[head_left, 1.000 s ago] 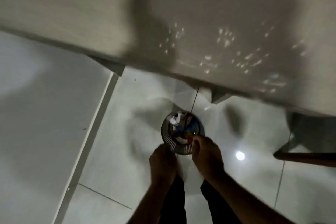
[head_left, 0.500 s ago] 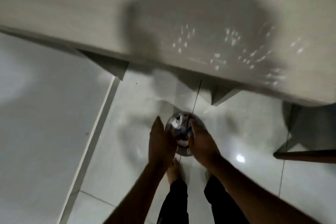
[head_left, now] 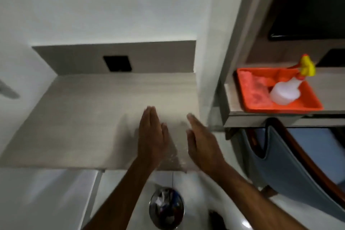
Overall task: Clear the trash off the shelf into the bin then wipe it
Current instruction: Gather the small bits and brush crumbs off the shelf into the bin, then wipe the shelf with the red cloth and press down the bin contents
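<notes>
Both hands flat, grip apart, empty: left hand (head_left: 152, 136), right hand (head_left: 202, 144) over shelf (head_left: 84, 117). Bin (head_left: 166, 208) w/ trash on floor below, blurred. Orange tray (head_left: 309, 97) w/ spray bottle (head_left: 285, 90) right.

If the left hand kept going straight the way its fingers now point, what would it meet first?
The left hand points across the bare shelf toward the back panel. Nothing visible lies between, so that panel would probably come first, though depth is unclear in the blur.
</notes>
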A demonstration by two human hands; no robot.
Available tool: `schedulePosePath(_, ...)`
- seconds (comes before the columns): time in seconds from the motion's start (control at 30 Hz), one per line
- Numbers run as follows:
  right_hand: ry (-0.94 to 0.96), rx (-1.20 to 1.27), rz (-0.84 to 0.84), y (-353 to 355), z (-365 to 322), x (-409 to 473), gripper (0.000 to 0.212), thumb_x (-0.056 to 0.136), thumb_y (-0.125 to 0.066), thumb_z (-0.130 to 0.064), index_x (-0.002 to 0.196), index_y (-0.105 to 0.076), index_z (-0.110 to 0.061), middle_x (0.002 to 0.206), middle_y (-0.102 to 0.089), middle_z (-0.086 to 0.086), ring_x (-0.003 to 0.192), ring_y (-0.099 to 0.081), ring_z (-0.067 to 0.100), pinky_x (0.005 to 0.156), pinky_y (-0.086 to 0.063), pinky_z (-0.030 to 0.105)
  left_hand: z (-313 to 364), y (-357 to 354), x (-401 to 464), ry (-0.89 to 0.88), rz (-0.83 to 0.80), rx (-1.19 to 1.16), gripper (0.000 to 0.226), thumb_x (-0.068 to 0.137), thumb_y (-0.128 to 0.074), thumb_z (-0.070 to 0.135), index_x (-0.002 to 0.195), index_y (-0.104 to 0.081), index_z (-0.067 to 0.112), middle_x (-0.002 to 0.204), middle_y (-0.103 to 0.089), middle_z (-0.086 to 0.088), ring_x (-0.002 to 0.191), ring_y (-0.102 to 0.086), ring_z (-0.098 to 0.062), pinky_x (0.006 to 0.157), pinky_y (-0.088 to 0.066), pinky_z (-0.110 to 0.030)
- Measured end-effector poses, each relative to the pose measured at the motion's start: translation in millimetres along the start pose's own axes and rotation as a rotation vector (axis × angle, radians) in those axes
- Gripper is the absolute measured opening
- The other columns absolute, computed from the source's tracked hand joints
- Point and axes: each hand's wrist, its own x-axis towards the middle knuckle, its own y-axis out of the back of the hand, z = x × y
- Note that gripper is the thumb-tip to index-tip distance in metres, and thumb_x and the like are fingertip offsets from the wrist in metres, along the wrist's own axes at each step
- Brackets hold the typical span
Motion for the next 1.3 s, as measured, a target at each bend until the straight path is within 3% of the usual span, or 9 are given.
schedulePosePath(0.13,-0.168,-0.129,0.144,79,62,96,0.049,0.098,-0.045,-0.008,0.145,-0.038,0.004,0.150,-0.043,0.021,0.139,-0.041,0.031,0.116,-0.027,0.031,47,-63,69,-0.143,-0.217,0.174,0.070,0.097,-0.048,0.036,0.150,-0.032,-0.007,0.156,-0.033,-0.029,0.147,-0.029,-0.042,0.123,-0.024,-0.048)
schedulePosePath(0.3,-0.467,-0.147,0.219,126,167,180,0.034,0.095,-0.048,-0.010,0.127,-0.055,-0.001,0.123,-0.064,0.023,0.115,-0.059,0.037,0.098,-0.043,0.037,51,-149,121,-0.060,-0.417,0.214,0.082,0.097,-0.042,0.052,0.155,-0.021,-0.001,0.164,-0.020,-0.022,0.153,-0.015,-0.036,0.126,-0.017,-0.048)
schedulePosePath(0.53,-0.558,-0.577,-0.190,116,281,224,0.038,0.092,-0.051,-0.034,0.112,-0.062,-0.004,0.112,-0.067,0.020,0.105,-0.062,0.036,0.095,-0.049,0.041,36,-203,124,0.050,-0.396,0.372,0.101,0.081,-0.040,0.067,0.159,-0.004,0.013,0.169,-0.003,-0.010,0.156,-0.002,-0.031,0.126,-0.011,-0.051)
schedulePosePath(0.63,-0.461,-0.763,-0.164,104,296,230,0.034,0.093,-0.046,-0.028,0.116,-0.053,-0.004,0.115,-0.062,0.024,0.105,-0.058,0.039,0.093,-0.049,0.045,33,-204,126,0.028,-0.406,0.411,0.096,0.082,-0.038,0.060,0.159,-0.004,0.014,0.169,0.000,-0.010,0.156,0.002,-0.029,0.127,-0.008,-0.050)
schedulePosePath(0.83,-0.535,-0.470,0.130,123,281,240,0.027,0.089,-0.053,-0.009,0.114,-0.051,0.002,0.110,-0.062,0.030,0.100,-0.061,0.048,0.087,-0.050,0.051,32,-200,125,0.006,-0.400,0.394,0.092,0.084,-0.037,0.055,0.159,-0.008,0.010,0.169,0.000,-0.013,0.156,0.003,-0.030,0.126,-0.004,-0.051)
schedulePosePath(0.93,-0.328,-0.405,0.405,131,225,223,0.018,0.082,-0.053,-0.014,0.098,-0.054,-0.005,0.095,-0.063,0.028,0.088,-0.061,0.047,0.075,-0.049,0.050,37,-192,124,0.012,-0.401,0.354,0.088,0.088,-0.043,0.052,0.158,-0.015,0.007,0.168,-0.008,-0.016,0.156,-0.004,-0.030,0.126,-0.009,-0.052)
schedulePosePath(1.07,-0.033,-0.150,0.551,119,143,161,0.017,0.081,-0.049,-0.026,0.097,-0.053,-0.024,0.079,-0.059,0.005,0.070,-0.054,0.030,0.061,-0.041,0.034,53,-150,114,0.152,-0.310,-0.140,0.068,0.099,-0.051,0.036,0.153,-0.031,0.001,0.161,-0.030,-0.020,0.151,-0.026,-0.029,0.126,-0.017,-0.041)
schedulePosePath(1.2,-0.200,0.242,0.351,55,103,41,0.018,0.079,-0.050,-0.034,0.095,-0.055,-0.027,0.069,-0.062,0.006,0.059,-0.061,0.034,0.058,-0.054,0.042,46,-92,-3,0.010,0.177,-0.283,0.028,0.101,-0.041,0.025,0.119,-0.062,0.016,0.113,-0.065,0.000,0.105,-0.058,-0.019,0.096,-0.045,-0.029)
schedulePosePath(1.3,-0.353,0.356,0.392,-21,103,-48,0.028,0.071,-0.061,-0.042,0.082,-0.057,-0.017,0.069,-0.067,-0.016,0.056,-0.058,0.001,0.061,-0.047,0.013,14,-83,-135,0.119,0.256,-0.225,0.021,0.098,-0.040,0.027,0.093,-0.060,0.023,0.082,-0.059,0.002,0.077,-0.052,-0.017,0.075,-0.037,-0.026)
